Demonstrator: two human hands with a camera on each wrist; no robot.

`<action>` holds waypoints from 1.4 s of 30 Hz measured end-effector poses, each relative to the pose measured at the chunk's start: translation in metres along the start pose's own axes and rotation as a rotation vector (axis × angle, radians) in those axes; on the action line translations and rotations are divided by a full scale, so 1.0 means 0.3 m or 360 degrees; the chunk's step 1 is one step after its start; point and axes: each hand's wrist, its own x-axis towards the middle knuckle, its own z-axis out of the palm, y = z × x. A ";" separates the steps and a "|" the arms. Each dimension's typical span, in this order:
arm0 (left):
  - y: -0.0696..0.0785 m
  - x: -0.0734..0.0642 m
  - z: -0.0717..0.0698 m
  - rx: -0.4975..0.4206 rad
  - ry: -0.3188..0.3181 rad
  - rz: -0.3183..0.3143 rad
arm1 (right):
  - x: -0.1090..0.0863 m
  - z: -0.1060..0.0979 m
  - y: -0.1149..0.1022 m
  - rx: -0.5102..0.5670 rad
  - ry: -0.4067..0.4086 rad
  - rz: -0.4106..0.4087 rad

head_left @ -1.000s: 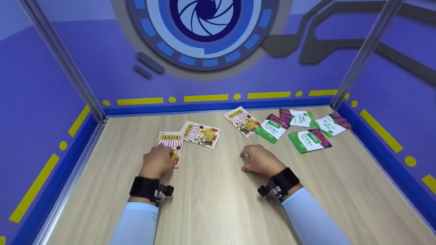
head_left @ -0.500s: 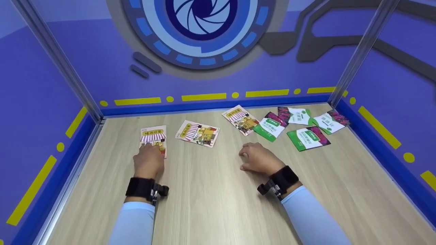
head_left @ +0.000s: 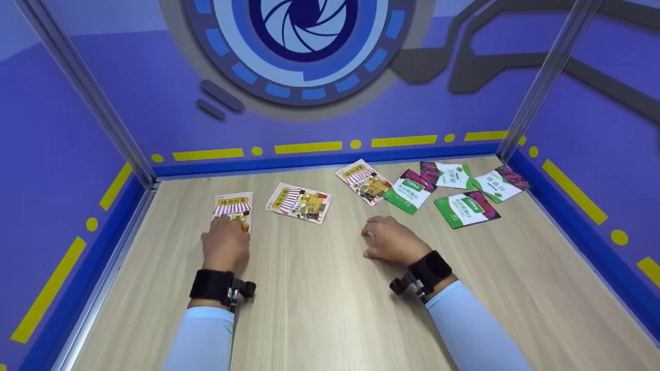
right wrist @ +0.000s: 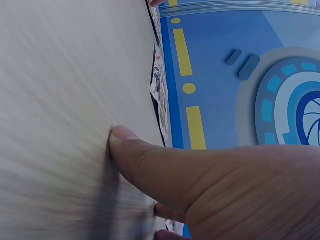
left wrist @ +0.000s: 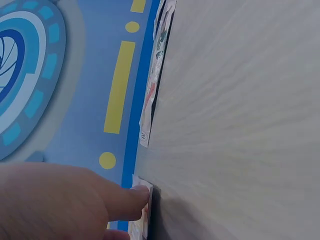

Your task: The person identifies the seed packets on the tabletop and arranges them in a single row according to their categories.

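My left hand (head_left: 226,244) lies over a flat packet (head_left: 233,206) printed with a striped shop awning, at the left of the table. In the left wrist view, my thumb (left wrist: 137,197) is at the packet's edge; the other fingers are mostly hidden. To its right lies a like packet (head_left: 300,202), turned sideways. My right hand (head_left: 394,240) rests on the table with loosely bent fingers and holds nothing. Its thumb (right wrist: 125,137) points down at the tabletop in the right wrist view. Beyond that hand lies a third awning packet (head_left: 363,181).
Several green-and-white packets with magenta flower pictures lie at the back right, among them a front one (head_left: 466,210) and one beside the awning packet (head_left: 411,190). A blue printed wall (head_left: 289,129) backs the wooden table (head_left: 319,299), with side walls left and right.
My left hand has slid the awning packet left and slightly back, apart from the sideways packet it overlapped. In the last half second it has barely moved. The right hand stays in place.
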 end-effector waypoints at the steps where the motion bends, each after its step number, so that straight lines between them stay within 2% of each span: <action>1: 0.010 0.001 -0.002 -0.0004 0.0019 0.0020 | 0.000 0.001 0.000 0.0004 0.0006 0.0001; 4: 0.053 0.002 -0.009 -0.0030 0.0048 0.0101 | 0.000 0.002 0.000 -0.0014 0.0027 -0.0028; 8: 0.159 -0.009 0.003 -0.0111 0.0029 0.0260 | 0.003 0.003 0.003 -0.0068 0.0049 -0.0093; 11: 0.267 -0.027 0.032 -0.0162 -0.0051 0.0399 | 0.005 0.000 0.005 -0.0072 0.0050 -0.0084; 15: 0.396 -0.040 0.073 -0.0123 -0.0193 0.0544 | 0.004 -0.006 0.005 -0.0048 0.0047 -0.0039; 17: 0.439 -0.037 0.088 -0.0083 -0.0225 0.0587 | 0.002 -0.006 0.004 -0.0040 0.0047 -0.0034; 20: 0.470 -0.020 0.102 -0.0038 -0.0265 0.0612 | 0.000 -0.005 -0.001 -0.0020 0.0045 -0.0029; 23: 0.466 0.007 0.109 -0.0010 -0.0331 0.0586 | -0.002 -0.002 -0.005 -0.0008 0.0048 -0.0022; 26: 0.439 0.029 0.106 -0.0020 -0.0393 0.0540 | -0.003 -0.001 -0.007 -0.0010 0.0042 -0.0025; 28: 0.416 0.039 0.101 -0.0061 -0.0391 0.0520 | -0.004 -0.002 -0.006 -0.0014 0.0043 -0.0026; 33: 0.352 0.056 0.087 -0.0141 -0.0302 0.0485 | -0.006 -0.004 -0.001 -0.0001 0.0065 -0.0030; 38: 0.279 0.052 0.087 -0.0120 -0.0200 0.0460 | -0.009 -0.002 0.005 0.0040 0.0088 -0.0060; 42: 0.243 0.042 0.081 -0.0093 -0.0151 0.0491 | -0.009 -0.002 0.011 0.0048 0.0085 -0.0035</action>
